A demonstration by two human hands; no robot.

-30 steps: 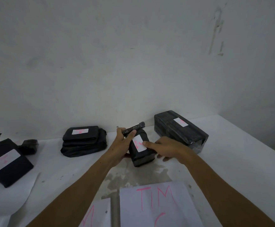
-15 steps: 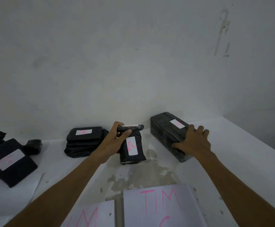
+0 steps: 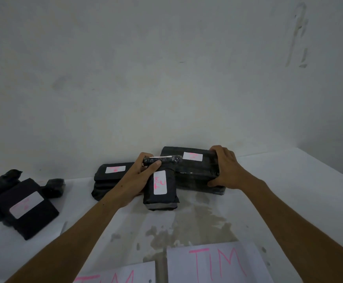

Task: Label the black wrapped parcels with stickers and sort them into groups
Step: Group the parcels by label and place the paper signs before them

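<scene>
**Sorting stage – both hands on parcels, labels already on**

So here's where things stand. The left hand (image 3: 141, 176) has its fingers and thumb curled round a slim black parcel (image 3: 162, 159) that lies crosswise on top of an upright parcel (image 3: 160, 188). That upright one sits mid-table, its white sticker (image 3: 160, 182) with pink writing facing the camera. The right hand (image 3: 226, 168) is clamped on the end of the big long parcel (image 3: 195, 170) at the back near the wall, fingers draped over the top edge, thumb down on the near side. That one has a sticker (image 3: 192, 156) too.

Other groups: a flat stack of parcels (image 3: 110, 176) just left of the left hand, labelled on top, and further left a separate bunch with a labelled flat parcel (image 3: 26, 207) and a couple of smaller black bundles behind it. Two white sheets (image 3: 217, 262) with pink lettering lie at the near edge – group markers, I'd guess.

My read: labelling on these looks done, and this is the sorting part – the big parcel is being squared up or pulled beside the upright one. Next move probably needs the right hand to slide or lift that long parcel without knocking the upright one over, since they're touching or nearly so. Meanwhile the left has to steady the slim parcel so it doesn't roll off
</scene>
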